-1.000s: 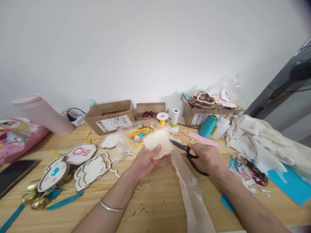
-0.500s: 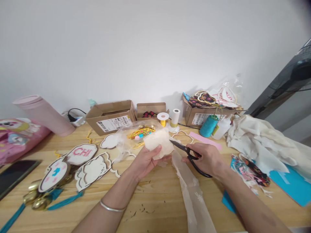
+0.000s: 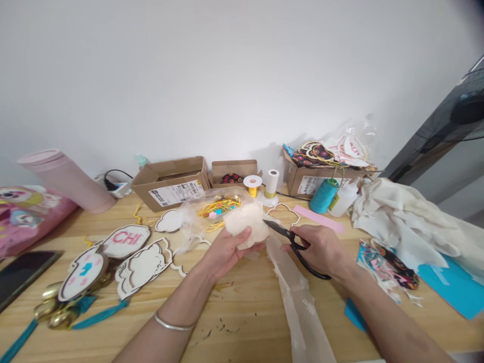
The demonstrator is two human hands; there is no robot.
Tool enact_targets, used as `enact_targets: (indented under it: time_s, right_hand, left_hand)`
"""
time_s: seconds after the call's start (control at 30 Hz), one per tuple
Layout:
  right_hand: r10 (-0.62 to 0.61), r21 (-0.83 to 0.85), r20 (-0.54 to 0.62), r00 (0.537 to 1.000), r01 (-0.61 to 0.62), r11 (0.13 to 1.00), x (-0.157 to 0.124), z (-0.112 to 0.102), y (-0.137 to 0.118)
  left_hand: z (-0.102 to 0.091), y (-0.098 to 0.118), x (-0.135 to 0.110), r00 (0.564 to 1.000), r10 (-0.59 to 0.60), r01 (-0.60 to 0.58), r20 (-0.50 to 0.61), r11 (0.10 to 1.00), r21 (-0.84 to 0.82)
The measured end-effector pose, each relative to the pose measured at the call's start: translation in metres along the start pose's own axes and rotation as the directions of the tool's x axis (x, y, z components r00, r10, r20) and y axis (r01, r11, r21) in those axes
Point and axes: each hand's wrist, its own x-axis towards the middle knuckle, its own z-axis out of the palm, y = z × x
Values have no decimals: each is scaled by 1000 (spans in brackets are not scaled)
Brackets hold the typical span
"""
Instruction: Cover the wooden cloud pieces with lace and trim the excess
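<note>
My left hand [image 3: 230, 247] holds a wad of cream lace fabric [image 3: 246, 225], thumb on top. A long strip of the same embroidered sheer fabric [image 3: 298, 302] trails from it across the wooden table [image 3: 242, 333] toward me. My right hand [image 3: 321, 248] grips black-handled scissors [image 3: 298, 249], their thin blades pointing left and touching the edge of the wad. A silver bangle [image 3: 174, 325] circles my left wrist.
Behind my hands lie a plastic bag of yellow cord, cardboard boxes [image 3: 170, 184], a teal thread cone [image 3: 324, 195] and a glue bottle [image 3: 344, 199]. Wooden cloud-shaped plaques [image 3: 141, 267] lie left; crumpled white cloth [image 3: 401, 222] and blue paper [image 3: 449, 282] lie right.
My hands and the scissors have hardly moved; the blades stay at the edge of the fabric wad. The view has shifted only slightly.
</note>
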Motion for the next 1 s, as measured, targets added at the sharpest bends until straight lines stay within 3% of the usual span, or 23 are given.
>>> enact_targets:
  time_s: [0.43,0.9,1.0]
  right_hand:
    - [1,-66,10,1000,0,998,-1,0,0]
    - [-65,-44,-18,998,64,997,-1,0,6]
    - [-52,11,23,998,52,999,0,-3,5]
  left_hand:
    - [-1,-3,1,999,22,-19,-44,998,59]
    - [-2,1,0,998,-52,51,40,999,11]
    - [-2,2,0,997,-68,68,45,998,-7]
